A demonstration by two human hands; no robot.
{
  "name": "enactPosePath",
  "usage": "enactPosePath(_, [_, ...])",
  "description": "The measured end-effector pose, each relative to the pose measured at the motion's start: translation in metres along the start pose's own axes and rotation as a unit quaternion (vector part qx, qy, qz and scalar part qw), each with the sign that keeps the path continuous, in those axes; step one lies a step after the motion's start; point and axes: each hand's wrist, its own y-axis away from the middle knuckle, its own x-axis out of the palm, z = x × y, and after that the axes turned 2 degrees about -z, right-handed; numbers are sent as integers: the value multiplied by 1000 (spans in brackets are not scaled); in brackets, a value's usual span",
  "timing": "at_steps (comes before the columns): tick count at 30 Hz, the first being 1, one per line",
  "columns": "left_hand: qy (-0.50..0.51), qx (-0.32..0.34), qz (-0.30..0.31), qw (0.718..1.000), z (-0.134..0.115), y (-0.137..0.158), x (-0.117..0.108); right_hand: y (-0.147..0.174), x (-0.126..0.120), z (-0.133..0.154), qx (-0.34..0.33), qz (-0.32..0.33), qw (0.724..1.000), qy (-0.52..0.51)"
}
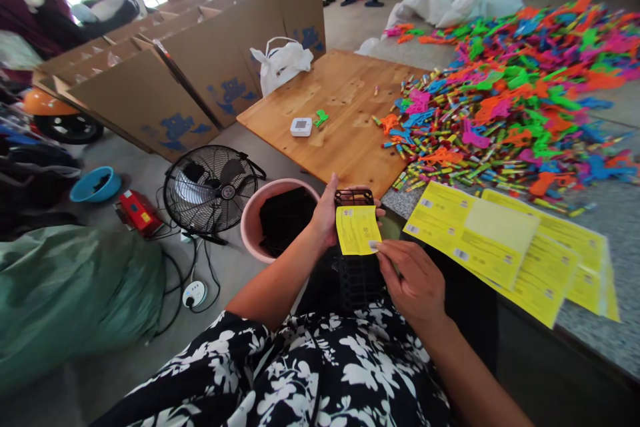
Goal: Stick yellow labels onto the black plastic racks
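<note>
My left hand (326, 215) is wrapped round a black plastic frame (354, 197) with slots and small holes, above my lap. Over the frame's middle lies a yellow printed label (357, 231), slightly curled. At the label's lower right corner, my right hand (414, 278) pinches it between thumb and fingers. More black slotted plastic (359, 283) shows beneath the label; whether it is the same piece I cannot tell. To the right, yellow label sheets (470, 230) overlap on the grey stone surface, the top one with a bare pale patch.
A pink tub (248, 220) of black pieces stands left of my hands, beside a black fan (215, 190). The wooden board (345, 90) carries a white device (301, 127) and a green toy piece (321, 118). Colourful plastic toys (525, 93) are heaped at right. Cardboard boxes (225, 33) stand behind.
</note>
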Motion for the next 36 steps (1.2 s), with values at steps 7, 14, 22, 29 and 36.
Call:
enactPosePath(7, [13, -3, -29, 999, -2, 2, 4, 1, 1, 2, -1, -5, 1000, 14])
enactPosePath(14, [0, 0, -28, 1000, -2, 0, 2, 2, 1, 4, 8, 24, 999, 36])
enactPosePath(22, [-60, 54, -19, 997, 4, 1, 4, 7, 7, 13, 145, -8, 989, 2])
enactPosePath(29, [-135, 134, 46, 981, 21, 9, 12, -14, 11, 7, 446, 126, 869, -173])
enactPosePath(36, [-242, 160, -52, 956, 34, 5, 5, -8, 0, -7, 426, 118, 883, -159])
